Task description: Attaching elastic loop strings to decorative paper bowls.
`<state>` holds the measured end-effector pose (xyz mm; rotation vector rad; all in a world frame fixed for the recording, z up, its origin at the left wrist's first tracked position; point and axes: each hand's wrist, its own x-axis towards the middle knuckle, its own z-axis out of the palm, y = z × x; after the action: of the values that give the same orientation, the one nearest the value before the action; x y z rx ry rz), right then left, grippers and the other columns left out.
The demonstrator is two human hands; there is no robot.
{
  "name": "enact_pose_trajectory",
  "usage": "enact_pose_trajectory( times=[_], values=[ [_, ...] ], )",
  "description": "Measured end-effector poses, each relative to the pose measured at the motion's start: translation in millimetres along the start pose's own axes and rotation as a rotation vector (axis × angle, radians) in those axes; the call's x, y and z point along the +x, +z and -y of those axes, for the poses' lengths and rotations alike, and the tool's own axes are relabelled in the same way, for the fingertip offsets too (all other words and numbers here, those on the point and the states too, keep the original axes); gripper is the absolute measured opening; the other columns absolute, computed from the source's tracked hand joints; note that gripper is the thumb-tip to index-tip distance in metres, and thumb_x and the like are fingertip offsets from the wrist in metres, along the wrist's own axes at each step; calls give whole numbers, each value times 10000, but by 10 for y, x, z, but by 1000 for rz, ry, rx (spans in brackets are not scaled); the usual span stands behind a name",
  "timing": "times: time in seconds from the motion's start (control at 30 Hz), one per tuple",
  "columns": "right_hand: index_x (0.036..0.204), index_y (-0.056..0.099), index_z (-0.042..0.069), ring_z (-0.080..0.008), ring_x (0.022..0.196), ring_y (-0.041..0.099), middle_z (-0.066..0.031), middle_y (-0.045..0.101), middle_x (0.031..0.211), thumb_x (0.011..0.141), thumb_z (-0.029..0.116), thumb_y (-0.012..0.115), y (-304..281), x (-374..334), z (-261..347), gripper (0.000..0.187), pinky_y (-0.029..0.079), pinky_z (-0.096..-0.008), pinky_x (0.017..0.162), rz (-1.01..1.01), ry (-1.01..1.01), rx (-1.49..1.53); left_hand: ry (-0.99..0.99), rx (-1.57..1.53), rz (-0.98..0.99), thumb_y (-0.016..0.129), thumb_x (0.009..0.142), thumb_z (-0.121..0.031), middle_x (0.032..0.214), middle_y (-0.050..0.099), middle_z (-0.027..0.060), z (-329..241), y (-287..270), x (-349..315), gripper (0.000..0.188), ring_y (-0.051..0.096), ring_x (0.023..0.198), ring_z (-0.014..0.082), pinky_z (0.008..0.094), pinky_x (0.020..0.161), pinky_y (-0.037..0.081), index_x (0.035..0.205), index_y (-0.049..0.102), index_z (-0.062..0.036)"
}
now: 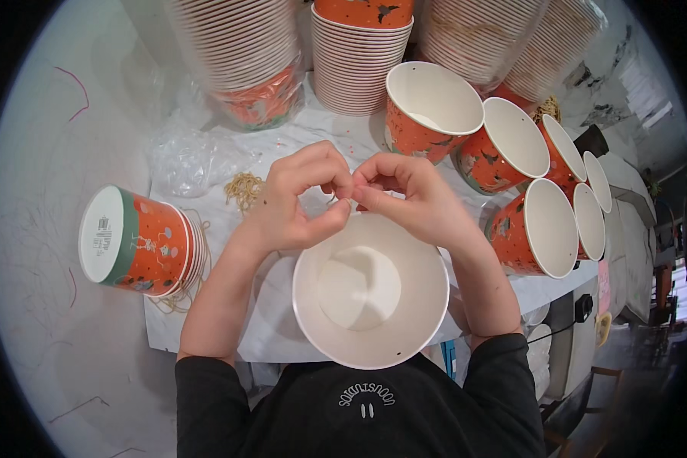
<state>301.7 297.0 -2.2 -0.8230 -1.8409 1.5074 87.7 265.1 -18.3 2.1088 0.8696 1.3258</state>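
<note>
A paper bucket with a plain white inside stands in front of my body, its mouth toward me, and a small hole shows in its near rim. Over its far rim, my left hand and my right hand meet with thumbs and fingertips pinched together. Whatever they pinch is too small and hidden to make out. Left of my left wrist lies a tangle of tan cord. Further left, a stack of orange and green paper buckets rests on its side with tan cords draped over its rims.
Several orange buckets stand at the right, mouths tilted toward me. Tall nested stacks line the back, some in clear plastic. A crumpled plastic bag lies at the left on the white marbled table. A wall borders the left.
</note>
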Motion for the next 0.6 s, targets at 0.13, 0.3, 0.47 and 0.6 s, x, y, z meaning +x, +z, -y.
enact_pose_trajectory(
  times=[0.13,0.3,0.47,0.6],
  values=[
    [983,692,-31,-74,861,641,-13,701,903,930,107,699,35,-5,39,148,522,-254,785,15,-41,-82,-248,-254,-40,668,789,-49,820,608,14,113,63,-48,60,549,723,91,248,682,452,800,629,-5],
    [967,683,-31,-86,889,648,-20,700,913,930,89,693,49,-34,78,126,525,-264,823,11,-95,-165,-653,-690,-51,654,843,-70,776,632,-23,45,41,-33,61,538,707,53,231,675,455,786,660,-50],
    [928,664,-28,-111,821,644,-36,676,861,893,49,711,97,-73,139,97,518,-283,749,-129,-132,-264,-898,-923,-95,687,879,-120,745,659,-15,6,30,-26,95,559,663,42,203,626,463,801,710,-70],
    [913,657,-20,-159,774,655,-74,663,839,867,29,719,174,-184,229,92,510,-295,709,-234,-267,-414,-890,-882,-91,711,905,-153,762,691,-1,-52,22,-8,129,579,653,39,192,613,474,828,741,-53]
  ],
)
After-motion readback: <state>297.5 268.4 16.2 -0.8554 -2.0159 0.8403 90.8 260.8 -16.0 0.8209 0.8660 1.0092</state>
